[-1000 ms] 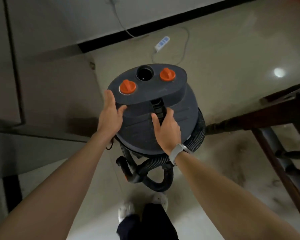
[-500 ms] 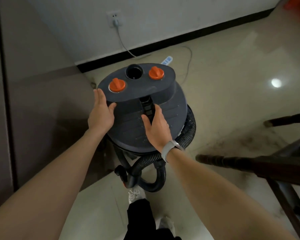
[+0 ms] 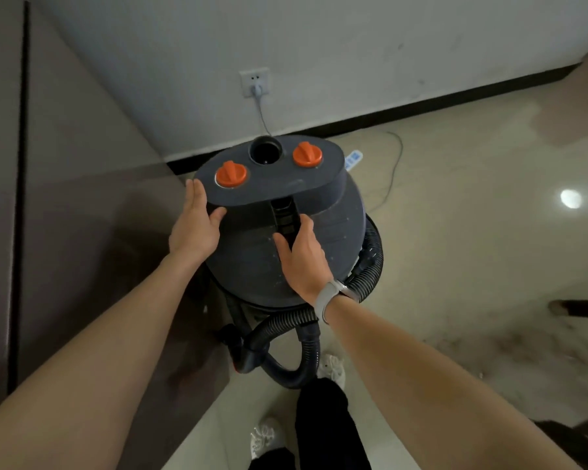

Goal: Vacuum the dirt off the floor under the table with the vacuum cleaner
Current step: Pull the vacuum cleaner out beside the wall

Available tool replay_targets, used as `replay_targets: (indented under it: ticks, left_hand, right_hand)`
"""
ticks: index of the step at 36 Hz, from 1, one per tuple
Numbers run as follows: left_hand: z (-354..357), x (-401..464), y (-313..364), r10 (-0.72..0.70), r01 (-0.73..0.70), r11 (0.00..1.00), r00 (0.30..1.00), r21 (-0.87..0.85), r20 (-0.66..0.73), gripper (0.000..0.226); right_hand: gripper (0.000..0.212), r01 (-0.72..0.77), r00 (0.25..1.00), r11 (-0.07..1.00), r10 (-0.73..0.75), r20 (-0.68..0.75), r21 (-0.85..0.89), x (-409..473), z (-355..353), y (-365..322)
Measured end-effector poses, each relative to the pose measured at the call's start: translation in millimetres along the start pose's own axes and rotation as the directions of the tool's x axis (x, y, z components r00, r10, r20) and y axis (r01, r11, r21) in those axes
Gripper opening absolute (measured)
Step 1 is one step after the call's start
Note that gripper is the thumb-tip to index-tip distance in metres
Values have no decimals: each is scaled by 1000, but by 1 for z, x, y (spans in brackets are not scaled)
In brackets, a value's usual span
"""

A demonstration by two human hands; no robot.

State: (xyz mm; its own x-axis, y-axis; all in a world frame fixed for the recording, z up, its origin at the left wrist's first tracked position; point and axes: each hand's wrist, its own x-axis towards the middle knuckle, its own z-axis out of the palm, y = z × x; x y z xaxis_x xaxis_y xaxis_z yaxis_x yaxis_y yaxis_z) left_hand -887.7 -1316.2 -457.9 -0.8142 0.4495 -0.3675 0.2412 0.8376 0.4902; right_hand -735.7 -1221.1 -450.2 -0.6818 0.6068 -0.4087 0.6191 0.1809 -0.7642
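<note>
At the far left a brownish panel [image 3: 65, 205] with a dark vertical seam runs down the frame, and the pale wall [image 3: 319, 62] meets it behind the machine. The left hand [image 3: 195, 223] lies flat against the left side of the vacuum cleaner [image 3: 286, 225], its fingers straight along the edge of the raised top and the thumb pressed to the body below the rim; it grips nothing. The vacuum cleaner is a dark grey drum standing on the floor just ahead of the person's feet, near the corner where panel and wall join. Its flat top carries an orange knob [image 3: 232, 174] on the left, an open round port [image 3: 265, 151] in the middle whose inside shows only dark, and a second orange knob [image 3: 308, 154] on the right. The right hand [image 3: 302, 254] rests on the sloping front, fingers relaxed and straight beside the ribbed black handle slot [image 3: 285, 215], holding nothing; a light watch band [image 3: 327, 296] circles that wrist. A black ribbed hose [image 3: 286, 325] coils round the base and loops down in front. Behind, a wall socket [image 3: 255, 82] has a plug in it, and a thin cable [image 3: 392, 171] trails to a white power strip [image 3: 353, 160] lying just past the drum. The glossy beige floor [image 3: 472, 232] reflects a ceiling light [image 3: 571, 198], and to the right dark smudges of dirt [image 3: 510, 347] mark the tiles. White shoes [image 3: 263, 439] and dark trousers show at the bottom.
</note>
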Motion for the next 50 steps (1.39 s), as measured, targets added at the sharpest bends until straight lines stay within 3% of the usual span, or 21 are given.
replay_targets:
  ticks: [10, 24, 35, 39, 47, 50]
  left_hand:
    - [-14, 56, 16, -62, 63, 998, 996, 16, -72, 65]
    - [-27, 111, 32, -48, 48, 999, 989, -2, -142, 69]
    - [3, 85, 56, -46, 52, 998, 972, 21, -232, 70]
    - [15, 73, 61, -45, 47, 999, 971, 2, -233, 68]
    - [43, 40, 104, -180, 190, 981, 960, 27, -215, 72]
    - [54, 30, 133, -122, 145, 985, 970, 93, -211, 73]
  right_hand:
    - [59, -14, 996, 1000, 16, 82, -20, 69, -5, -30]
    - [63, 122, 988, 970, -99, 116, -212, 145, -24, -52]
    - [63, 249, 954, 899, -164, 251, -360, 169, -80, -38]
    - [58, 258, 956, 885, -178, 232, -387, 170, -94, -28]
    - [51, 224, 948, 925, -133, 289, -308, 157, -135, -3]
    - [46, 156, 977, 954, -110, 182, -257, 146, -157, 16]
